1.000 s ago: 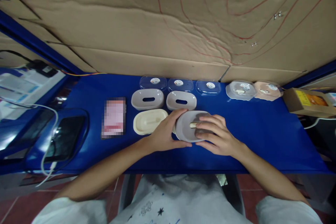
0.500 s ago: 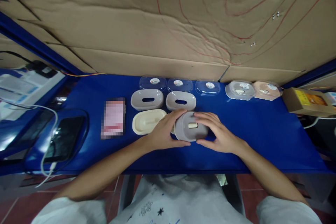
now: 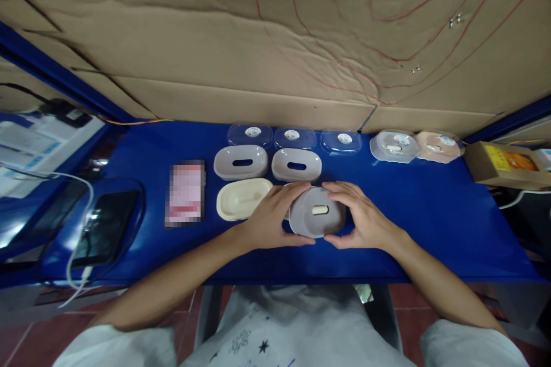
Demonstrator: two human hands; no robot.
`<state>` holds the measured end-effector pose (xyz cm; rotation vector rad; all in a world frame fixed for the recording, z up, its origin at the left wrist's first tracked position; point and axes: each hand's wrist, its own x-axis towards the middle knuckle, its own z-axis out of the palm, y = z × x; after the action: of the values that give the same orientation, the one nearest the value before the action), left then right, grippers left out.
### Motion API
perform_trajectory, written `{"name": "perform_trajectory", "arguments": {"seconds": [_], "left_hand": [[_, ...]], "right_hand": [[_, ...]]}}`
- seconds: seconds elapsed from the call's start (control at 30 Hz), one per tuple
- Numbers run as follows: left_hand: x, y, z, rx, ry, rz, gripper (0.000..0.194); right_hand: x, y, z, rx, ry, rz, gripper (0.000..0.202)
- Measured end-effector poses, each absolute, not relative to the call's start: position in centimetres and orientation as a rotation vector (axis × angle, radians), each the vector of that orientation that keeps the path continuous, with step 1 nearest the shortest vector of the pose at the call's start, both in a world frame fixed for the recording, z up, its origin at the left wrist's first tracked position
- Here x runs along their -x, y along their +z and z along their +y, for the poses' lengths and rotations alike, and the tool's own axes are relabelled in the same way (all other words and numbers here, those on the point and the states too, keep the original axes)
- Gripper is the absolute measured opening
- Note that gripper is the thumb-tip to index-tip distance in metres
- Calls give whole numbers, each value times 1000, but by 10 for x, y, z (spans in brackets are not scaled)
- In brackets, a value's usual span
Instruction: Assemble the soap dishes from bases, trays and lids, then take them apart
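A grey-brown oval plastic soap box [image 3: 308,222] is held between both my hands above the blue table. A cream bar pokes through the slot in its top. My left hand [image 3: 273,218] wraps its left side, thumb at the near edge and fingers at the far edge. On the right side, my right hand [image 3: 361,215] grips it the same way. Just left of my left hand lies a cream oval tray [image 3: 236,200] with a raised ridge. Behind are two grey slotted oval shells, one at left [image 3: 226,167] and one at right [image 3: 282,169].
Three clear lids, left [image 3: 241,136], middle [image 3: 303,139] and right [image 3: 338,144], line the cardboard wall. Grey [image 3: 385,149] and peach [image 3: 433,146] lidded boxes stand right of them, beside a cardboard carton [image 3: 486,163]. A phone [image 3: 185,192] and a cabled black device [image 3: 103,226] lie left.
Both hands have shifted the grey-brown soap box slightly to the right and toward me. My right hand's fingers sit nearer its right edge, leaving more of the top visible.
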<state>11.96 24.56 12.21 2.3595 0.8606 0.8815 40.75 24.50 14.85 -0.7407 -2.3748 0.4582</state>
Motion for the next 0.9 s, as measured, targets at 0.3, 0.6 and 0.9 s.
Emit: {"name": "perform_trajectory", "arguments": {"seconds": [0.3,0.6,0.9], "left_hand": [[-120,116,247,-2332,857,869,117],[-119,117,245,-2352,810,861,120],[-119,121,246,-2294,785,832,123]], "right_hand": [[-406,147,246,784,442,-2535,85],[-407,146,245,739,423,-2457,76],[-407,149,242,748,490,-2401,68]]}}
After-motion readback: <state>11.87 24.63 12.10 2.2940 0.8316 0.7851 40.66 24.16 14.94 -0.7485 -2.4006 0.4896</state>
